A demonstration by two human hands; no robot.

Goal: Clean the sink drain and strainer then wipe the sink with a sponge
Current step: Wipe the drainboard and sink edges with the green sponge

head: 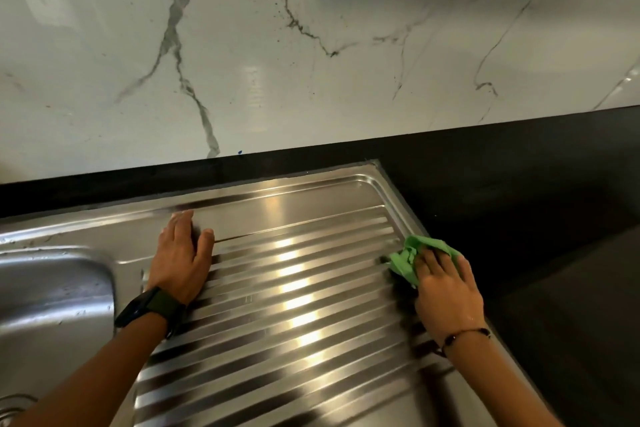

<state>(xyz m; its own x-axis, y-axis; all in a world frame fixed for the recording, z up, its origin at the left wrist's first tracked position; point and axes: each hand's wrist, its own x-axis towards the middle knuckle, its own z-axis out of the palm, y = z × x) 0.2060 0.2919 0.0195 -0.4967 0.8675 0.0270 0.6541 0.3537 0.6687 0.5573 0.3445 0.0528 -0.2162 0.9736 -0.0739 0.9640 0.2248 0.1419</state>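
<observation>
Now the right hand pressed a crumpled green cloth under its spread fingers. Well apart, the left hand lay flat, empty, on the ribbed steel drainboard below a marble backsplash.

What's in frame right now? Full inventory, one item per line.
sink basin: 1, steel, lower left
drain strainer: 1, steel, bottom-left corner, mostly cut off
ribbed drainboard: 1, steel, centre, right of basin
green cloth: 1, green, crumpled at drainboard's right edge under the right hand
countertop: 1, black, around sink
backsplash: 1, white marble with grey veins, upper half
watch: 1, black, left wrist
bracelet: 1, dark, thin, right wrist
left hand: 1, flat on drainboard, empty
right hand: 1, pressing on cloth
</observation>
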